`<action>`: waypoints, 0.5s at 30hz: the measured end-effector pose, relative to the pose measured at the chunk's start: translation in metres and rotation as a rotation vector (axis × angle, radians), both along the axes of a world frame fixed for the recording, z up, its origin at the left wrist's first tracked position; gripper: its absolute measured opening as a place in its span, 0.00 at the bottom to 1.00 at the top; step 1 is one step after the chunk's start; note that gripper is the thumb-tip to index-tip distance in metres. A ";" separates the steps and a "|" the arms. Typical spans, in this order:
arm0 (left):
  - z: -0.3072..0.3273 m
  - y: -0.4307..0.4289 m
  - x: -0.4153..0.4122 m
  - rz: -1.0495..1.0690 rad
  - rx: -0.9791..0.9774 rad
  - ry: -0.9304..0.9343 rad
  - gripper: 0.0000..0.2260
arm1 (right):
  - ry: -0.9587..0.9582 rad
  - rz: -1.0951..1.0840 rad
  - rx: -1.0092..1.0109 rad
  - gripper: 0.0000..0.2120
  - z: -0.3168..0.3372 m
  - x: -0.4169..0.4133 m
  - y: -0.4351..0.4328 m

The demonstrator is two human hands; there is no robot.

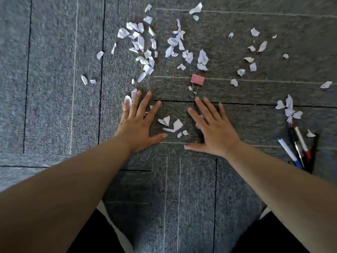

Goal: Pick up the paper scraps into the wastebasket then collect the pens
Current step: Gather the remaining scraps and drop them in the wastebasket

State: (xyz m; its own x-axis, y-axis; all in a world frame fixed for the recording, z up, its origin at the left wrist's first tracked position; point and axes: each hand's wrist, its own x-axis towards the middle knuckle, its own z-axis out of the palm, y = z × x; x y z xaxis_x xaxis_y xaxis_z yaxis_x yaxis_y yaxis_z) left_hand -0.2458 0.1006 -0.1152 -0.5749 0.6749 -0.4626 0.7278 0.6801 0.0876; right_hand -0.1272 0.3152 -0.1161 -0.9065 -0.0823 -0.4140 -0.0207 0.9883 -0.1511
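Observation:
Several white paper scraps [144,44] lie scattered over the grey carpet, densest in the upper middle. A small cluster of scraps [172,125] sits between my two hands. My left hand [139,121] lies flat with fingers spread, its fingertips touching scraps at the upper left. My right hand [213,128] is also flat and spread, with a scrap partly under its fingers. Several pens [299,147], blue, red and black, lie together at the right. No wastebasket is in view.
A pink binder clip [197,82] lies just beyond my right fingertips. More scraps [289,108] sit above the pens. The carpet tiles [54,106] spread in all directions. My dark-clothed knees show at the bottom edge.

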 end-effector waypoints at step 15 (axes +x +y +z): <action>0.004 -0.007 -0.022 -0.014 -0.007 -0.019 0.45 | 0.008 -0.001 0.020 0.50 -0.003 0.008 -0.007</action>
